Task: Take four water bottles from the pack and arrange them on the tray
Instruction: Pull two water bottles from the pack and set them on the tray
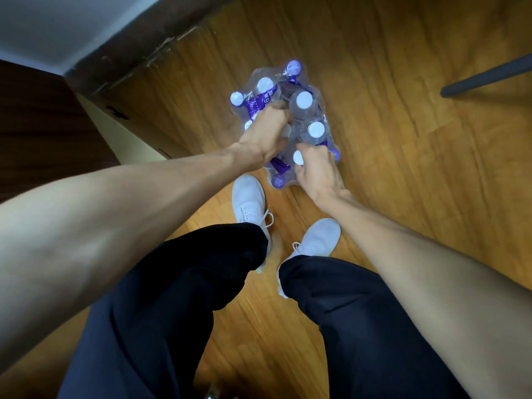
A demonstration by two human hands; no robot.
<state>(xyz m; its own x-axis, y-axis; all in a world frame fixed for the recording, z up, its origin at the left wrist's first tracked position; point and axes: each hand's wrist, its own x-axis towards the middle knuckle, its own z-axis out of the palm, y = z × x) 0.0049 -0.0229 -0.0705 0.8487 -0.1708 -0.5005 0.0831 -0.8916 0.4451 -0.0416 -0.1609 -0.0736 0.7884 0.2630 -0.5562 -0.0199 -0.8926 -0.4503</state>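
A shrink-wrapped pack of water bottles stands on the wooden floor in front of my feet, with white caps and purple labels showing through clear plastic. My left hand reaches into the middle of the pack, fingers curled down among the bottles; what it grips is hidden. My right hand is at the near edge of the pack, fingers closed around a bottle with a white cap. No tray is in view.
A dark wood skirting and white wall run along the upper left. A dark cabinet side stands at left. A dark furniture leg crosses the upper right. My white shoes stand just behind the pack.
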